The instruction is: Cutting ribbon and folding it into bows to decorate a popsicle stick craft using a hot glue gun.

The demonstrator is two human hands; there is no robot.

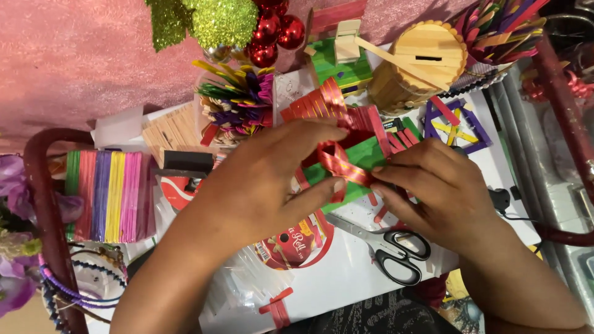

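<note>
I see a white table point(346, 278) packed with craft stuff, and a pink glittery cloth point(80, 55) hangs behind it at the far side.

In the middle, my left hand point(260, 179) and my right hand point(433, 185) meet over a red ribbon with gold stripes point(339, 162). The ribbon is bent into a loop. My left hand pinches the loop between thumb and fingers. My right hand pinches the ribbon's end with its fingertips. The ribbon lies on top of a green stick piece point(365, 158) with red sticks on its sides, right between both hands.

Near me, just below my right hand, black scissors point(390, 247) lie flat on the table. On the left, a stack of coloured sticks point(108, 195) stands in green, pink, purple and yellow rows. Beside it, farther back, is a pile of plain wooden sticks point(170, 130). A clear cup full of mixed coloured sticks point(238, 102) sits just beyond my left hand. Far right, there is a round box made of plain sticks point(421, 59) with a slot on top. Shiny red balls point(275, 34) and a green glitter shape point(210, 21) hang at the far edge. Purple flowers point(12, 185) peek in at the left.
</note>
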